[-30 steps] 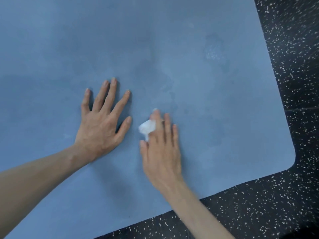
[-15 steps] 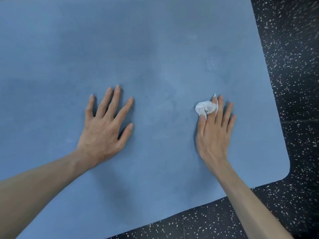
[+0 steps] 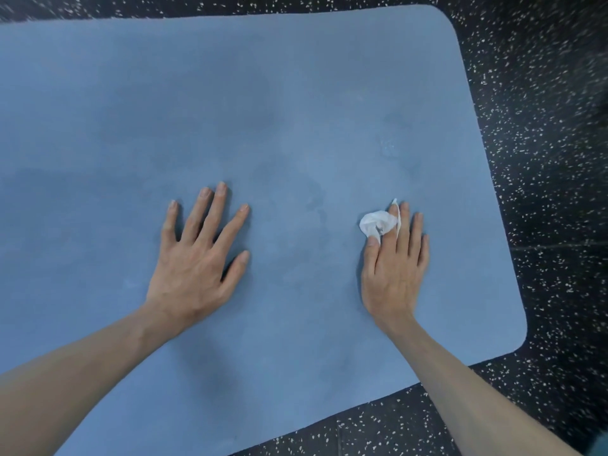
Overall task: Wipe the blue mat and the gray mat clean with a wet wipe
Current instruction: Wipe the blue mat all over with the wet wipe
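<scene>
While the left hand (image 3: 194, 268) lies flat on the blue mat (image 3: 296, 103) with its fingers (image 3: 218, 205) spread wide and holding nothing, the right hand (image 3: 394, 271) presses a crumpled white wet wipe (image 3: 376, 222) against the mat. The wipe sits bunched under and just ahead of the right index and middle fingers (image 3: 403, 225), with the thumb tip touching its near edge; those fingers lie nearly straight and close together, pinning the wipe more than gripping it. A thin tail of the wipe pokes out beyond the fingertips.

Faint darker damp patches lie between the two hands, and a paler smudge shows on the mat well ahead of the right fingertips. The gray mat is not in view, so that half of the task looks untouched from here. The blue mat rests on a black speckled floor (image 3: 543, 159), whose surface shows just beyond the little finger side of the right hand and behind both wrists.

The main risk, as I judge it, is the wipe slipping out from under the straight fingers on a fast stroke, since nothing is curled firmly around it; it is also balled up small, so each pass would cover little and could leave streaks. A stroke carried too far to the right could drag the wipe onto the floor and pick up grit. The mat itself could creep or ripple if the left hand lifts.

No containers are visible.
</scene>
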